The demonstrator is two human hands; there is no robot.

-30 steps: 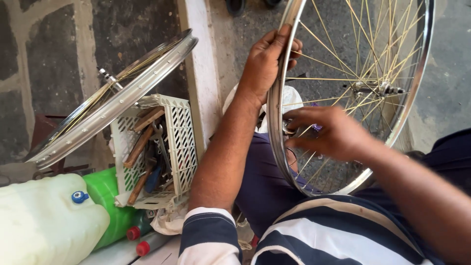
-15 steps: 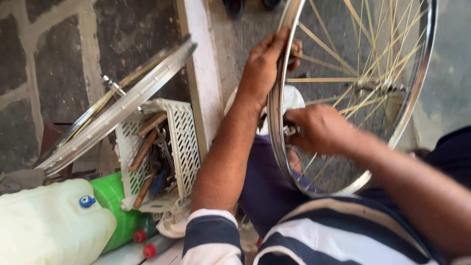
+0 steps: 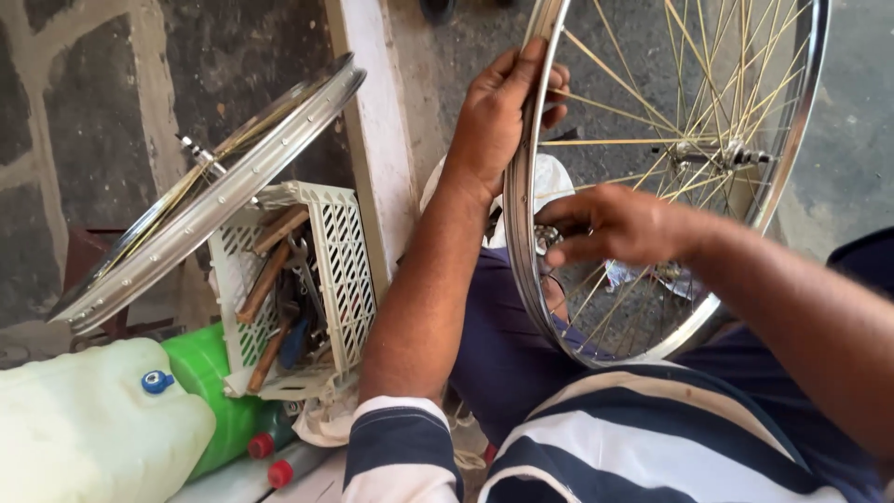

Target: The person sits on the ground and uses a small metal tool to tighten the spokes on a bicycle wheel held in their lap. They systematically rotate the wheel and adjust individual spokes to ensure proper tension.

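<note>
**Spoked wheel held upright on the lap, both hands at the rim**

Bicycle wheel (image 3: 670, 140) stands on edge over the person's lap, hub up right, thin spokes fanning to a silver rim. Left hand (image 3: 498, 116) wraps the rim's near edge, fingers curled over it, thumb along the outside. Right hand (image 3: 619, 224) sits inside the wheel among the spokes, fingertips pinched on a small metal tool (image 3: 546, 238) right at the rim; its exact kind is too small to tell. Left of the person: second wheel (image 3: 209, 196) leaning over a white slotted crate (image 3: 349, 270) of hand tools, beside a green container (image 3: 209, 391) and pale jug (image 3: 88, 428)
</note>
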